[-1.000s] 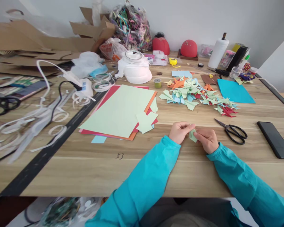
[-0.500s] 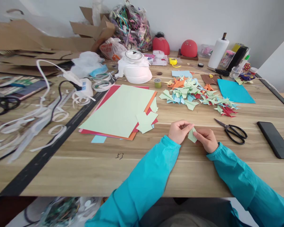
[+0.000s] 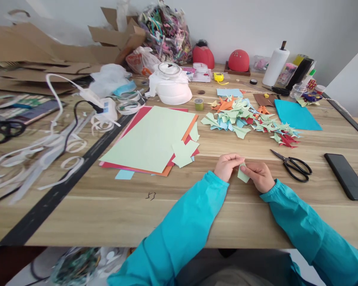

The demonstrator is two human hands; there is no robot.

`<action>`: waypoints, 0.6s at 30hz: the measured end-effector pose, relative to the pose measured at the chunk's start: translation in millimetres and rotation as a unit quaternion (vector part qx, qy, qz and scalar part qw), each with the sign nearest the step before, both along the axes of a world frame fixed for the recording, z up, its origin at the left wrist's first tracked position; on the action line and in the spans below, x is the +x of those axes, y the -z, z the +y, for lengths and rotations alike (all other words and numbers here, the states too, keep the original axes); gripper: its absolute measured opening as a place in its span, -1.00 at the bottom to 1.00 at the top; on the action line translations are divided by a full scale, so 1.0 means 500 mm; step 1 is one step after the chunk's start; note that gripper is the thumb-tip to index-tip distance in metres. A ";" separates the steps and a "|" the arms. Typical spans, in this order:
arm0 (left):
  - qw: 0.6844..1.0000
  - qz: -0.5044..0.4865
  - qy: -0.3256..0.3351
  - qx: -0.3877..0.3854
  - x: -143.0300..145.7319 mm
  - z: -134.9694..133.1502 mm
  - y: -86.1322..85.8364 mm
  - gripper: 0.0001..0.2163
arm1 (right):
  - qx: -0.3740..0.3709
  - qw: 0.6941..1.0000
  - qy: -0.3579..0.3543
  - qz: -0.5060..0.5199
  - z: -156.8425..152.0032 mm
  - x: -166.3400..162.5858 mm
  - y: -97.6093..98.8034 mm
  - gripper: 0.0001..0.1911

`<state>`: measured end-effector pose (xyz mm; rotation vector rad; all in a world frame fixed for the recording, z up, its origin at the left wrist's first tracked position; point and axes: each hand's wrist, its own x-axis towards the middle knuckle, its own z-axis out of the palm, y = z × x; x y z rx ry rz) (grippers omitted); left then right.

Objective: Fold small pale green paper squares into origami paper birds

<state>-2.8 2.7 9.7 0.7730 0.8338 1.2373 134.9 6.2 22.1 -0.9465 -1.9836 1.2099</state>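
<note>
One small, folded, pale-green paper piece (image 3: 243, 176) is between the hands, just above or on the wooden tabletop (image 3: 241, 226); which, I cannot tell. Its long axis slants slightly, upper end pointing away from the person, lower end toward the near table edge. The left hand (image 3: 226, 167) pinches the upper end between thumb and fingers; the right hand (image 3: 260, 175) pinches its right side, thumb on top. Beside the right hand lie one pair of black-handled metal scissors (image 3: 285, 159) and, farther right, one black rectangular phone (image 3: 347, 176). Compared with half a second ago, the paper's lower end sits nearer the person.
</note>
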 end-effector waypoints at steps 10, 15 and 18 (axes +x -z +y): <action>1.000 0.006 -0.028 0.002 0.016 -0.001 0.005 -0.75 | 0.142 0.988 0.028 -0.054 -0.004 -0.002 0.005 -0.55; 0.998 0.048 -0.041 0.015 0.014 -0.003 -0.006 -0.67 | 0.172 0.981 0.043 -0.077 -0.005 -0.002 0.008 -0.56; 0.996 0.065 -0.059 0.028 0.012 -0.006 -0.016 -0.69 | 0.178 0.980 0.053 -0.076 -0.005 -0.003 0.009 -0.55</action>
